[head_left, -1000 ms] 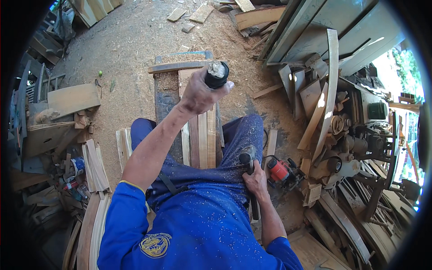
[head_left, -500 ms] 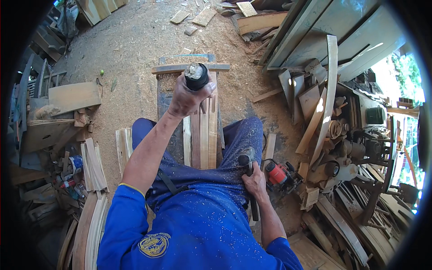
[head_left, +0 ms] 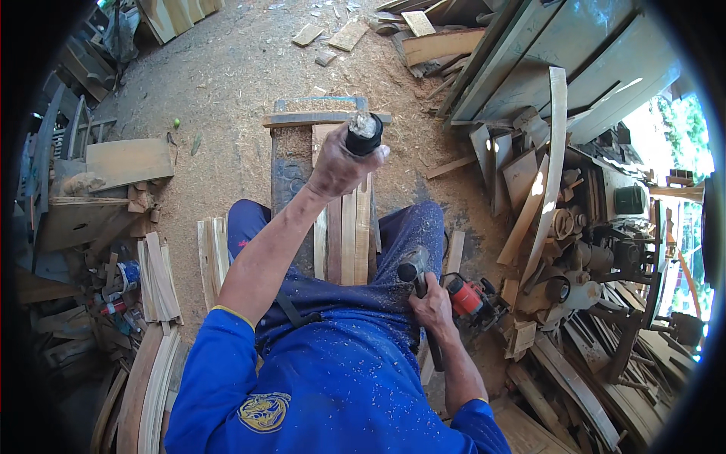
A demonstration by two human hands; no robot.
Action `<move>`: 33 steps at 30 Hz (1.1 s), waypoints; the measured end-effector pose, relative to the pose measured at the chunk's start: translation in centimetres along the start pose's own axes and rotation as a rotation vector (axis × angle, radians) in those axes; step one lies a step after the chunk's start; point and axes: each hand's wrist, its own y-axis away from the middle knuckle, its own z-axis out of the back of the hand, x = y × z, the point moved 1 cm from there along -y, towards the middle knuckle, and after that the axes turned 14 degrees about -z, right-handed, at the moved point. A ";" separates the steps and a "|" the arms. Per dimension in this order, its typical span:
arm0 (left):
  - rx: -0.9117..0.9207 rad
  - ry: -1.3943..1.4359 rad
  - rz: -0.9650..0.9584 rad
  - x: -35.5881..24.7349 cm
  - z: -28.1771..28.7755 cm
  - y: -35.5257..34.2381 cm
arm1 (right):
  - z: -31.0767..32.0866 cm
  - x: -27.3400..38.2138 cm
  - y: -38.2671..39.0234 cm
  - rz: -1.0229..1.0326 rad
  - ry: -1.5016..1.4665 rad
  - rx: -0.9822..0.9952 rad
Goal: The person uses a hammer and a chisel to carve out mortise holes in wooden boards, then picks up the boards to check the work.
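Observation:
My left hand (head_left: 336, 165) is raised over a bundle of long wooden strips (head_left: 333, 250) lying lengthwise on a low bench between my legs. Its fingers wrap round a black cylinder (head_left: 363, 144) with a pale, rough, battered top; whatever is below it is hidden. Down by my right thigh, my right hand (head_left: 431, 306) grips a hammer (head_left: 412, 268) with a dark head, held upright against my trousers. Just right of that hand sits a red-and-black power tool (head_left: 469, 299). A crosswise board (head_left: 287, 119) rests at the far end of the bench.
Wood offcuts (head_left: 348, 36) and shavings cover the floor ahead. On the left are stacked strips (head_left: 155, 280) and a sheet piece (head_left: 128, 163). On the right, grey panels (head_left: 544, 68), a long curved plank (head_left: 553, 136) and cluttered machinery (head_left: 590, 257) stand close by.
My left hand, holding the black cylinder, shifted left and has since moved back to the right. My right hand and the hammer stay nearly in place.

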 end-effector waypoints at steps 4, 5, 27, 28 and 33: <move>-0.031 -0.248 -0.236 0.4 0.2 2.1 | 6.9 8.5 0.4 0.350 -0.077 -0.189; -0.035 -0.349 -0.330 0.8 0.3 2.8 | 9.1 11.6 0.9 0.459 -0.058 -0.246; -0.067 0.067 -0.045 4.5 -0.1 5.9 | 12.1 22.6 -0.1 0.694 0.462 -0.324; -0.098 -0.021 -0.019 5.5 1.2 7.5 | 13.4 23.5 0.6 0.745 0.415 -0.348; -0.085 -0.005 0.017 4.9 -1.3 6.2 | 18.0 24.0 5.4 0.905 -0.186 -0.662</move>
